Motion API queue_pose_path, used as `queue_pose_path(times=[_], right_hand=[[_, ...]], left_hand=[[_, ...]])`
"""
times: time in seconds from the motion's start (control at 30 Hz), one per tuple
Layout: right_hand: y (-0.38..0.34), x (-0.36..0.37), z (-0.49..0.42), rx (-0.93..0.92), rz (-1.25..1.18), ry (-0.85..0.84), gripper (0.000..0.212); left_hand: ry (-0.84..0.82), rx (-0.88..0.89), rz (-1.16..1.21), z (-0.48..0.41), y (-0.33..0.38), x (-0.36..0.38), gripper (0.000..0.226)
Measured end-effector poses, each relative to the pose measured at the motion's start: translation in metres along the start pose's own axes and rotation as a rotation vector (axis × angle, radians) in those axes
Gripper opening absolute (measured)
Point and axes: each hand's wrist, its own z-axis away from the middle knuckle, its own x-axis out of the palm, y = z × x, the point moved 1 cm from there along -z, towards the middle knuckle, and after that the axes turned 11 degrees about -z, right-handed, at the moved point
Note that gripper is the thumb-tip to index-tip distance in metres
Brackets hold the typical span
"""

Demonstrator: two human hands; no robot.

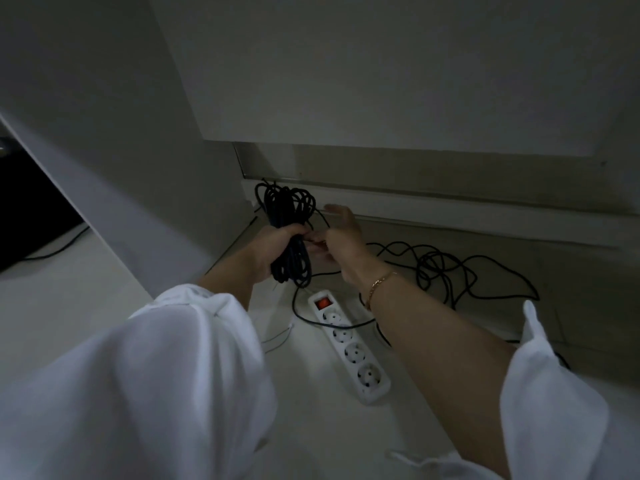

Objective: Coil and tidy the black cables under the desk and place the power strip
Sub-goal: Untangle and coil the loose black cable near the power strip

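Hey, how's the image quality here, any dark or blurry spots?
Head view: dim throughout; the coil in the left hand is near-featureless black; the right hand is motion-blurred; the power strip shows a glowing red switch; wide-angle bends the edges.

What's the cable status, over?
Left hand grips coiled bundle. Right hand pinches loose cable beside it. Rest tangled on floor, one strand across power strip.

The pale floor (304, 427) carries a white power strip (349, 348), lying at a slant with its red switch (322, 302) at the far end. A black cable (431, 260) sprawls in loose tangled loops to its right, one strand crossing the strip. A thin white wire (280, 336) lies just left.
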Motion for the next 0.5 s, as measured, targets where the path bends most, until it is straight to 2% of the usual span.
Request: queue_pose_path(times=[0.07,0.13,0.23,0.33,0.4,0.5], right_hand=[[-0.006,0.003,0.006,-0.023,0.053,-0.058,0.043],[-0.011,0.008,0.007,0.03,-0.005,-0.019,0.025],[-0.008,0.022,0.002,0.098,-0.137,-0.008,0.032],[0.003,0.035,-0.016,0.083,-0.259,0.08,0.029],[0.006,0.036,-0.028,0.059,-0.329,0.164,0.028],[0.007,0.036,-0.039,0.059,-0.388,0.149,0.032]], left_hand=[[-0.007,0.021,-0.01,0.005,0.0,-0.004,0.012],[-0.07,0.044,-0.044,0.011,0.002,-0.012,0.018],[-0.148,0.03,-0.143,0.02,0.002,-0.022,0.03],[-0.165,0.003,-0.062,0.023,0.003,-0.029,0.013],[-0.184,0.012,-0.072,0.022,0.003,-0.032,0.009],[-0.141,0.036,-0.069,0.014,0.002,-0.034,0.009]])
